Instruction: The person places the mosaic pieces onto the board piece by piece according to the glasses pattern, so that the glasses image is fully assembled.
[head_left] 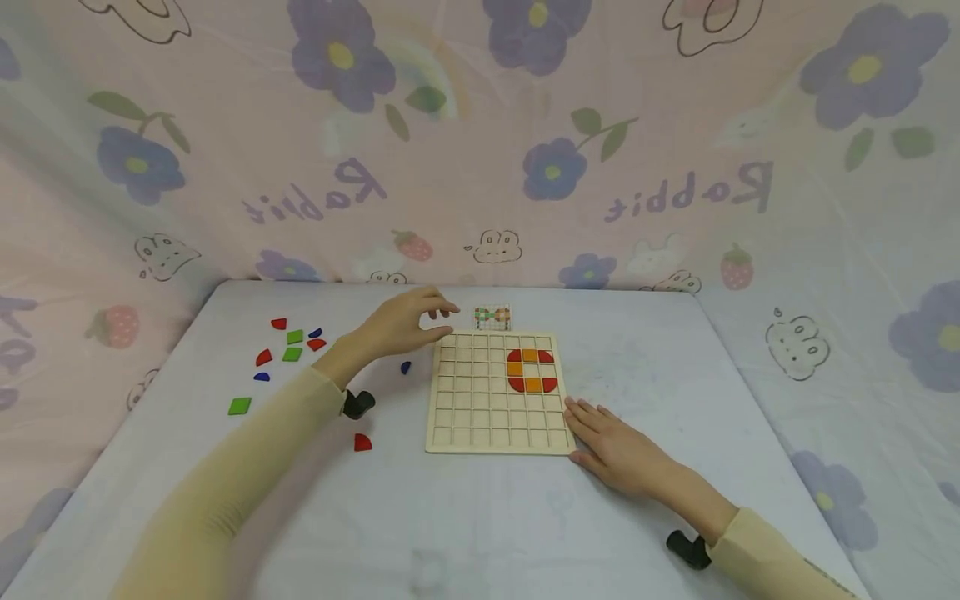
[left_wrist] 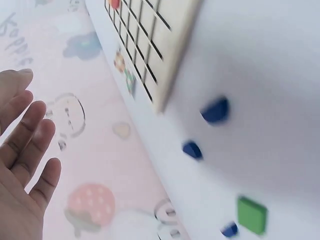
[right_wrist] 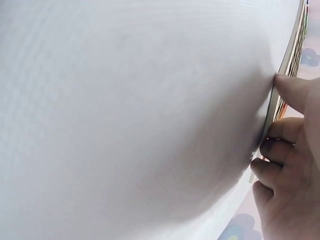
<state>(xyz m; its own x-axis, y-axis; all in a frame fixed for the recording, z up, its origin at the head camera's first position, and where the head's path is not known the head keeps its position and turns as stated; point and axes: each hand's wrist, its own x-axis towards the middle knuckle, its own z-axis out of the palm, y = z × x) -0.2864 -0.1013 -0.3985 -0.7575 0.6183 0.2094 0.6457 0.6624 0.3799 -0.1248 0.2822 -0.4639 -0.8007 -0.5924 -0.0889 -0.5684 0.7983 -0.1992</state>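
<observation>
A pale wooden grid board [head_left: 472, 375] lies on the table. Orange squares [head_left: 514, 371] and red quarter-rounds [head_left: 547, 356] form a C shape in its upper right cells. My left hand [head_left: 408, 321] hovers by the board's far left corner, thumb and fingers apart; in the left wrist view the hand [left_wrist: 25, 160] holds nothing. Just beyond the board's far edge is a small printed pattern card [head_left: 492, 317]. My right hand [head_left: 618, 454] rests along the near right side of the board, its fingertips at the edge, as the right wrist view also shows.
Left of the board lie loose pieces: several green squares [head_left: 240, 406], several red quarter-rounds [head_left: 363, 442] and blue half-rounds [head_left: 406, 367]. A printed fabric curtain [head_left: 450, 167] rises behind the white table [head_left: 637, 350]. Black wrist devices [head_left: 688, 550] sit at both cuffs.
</observation>
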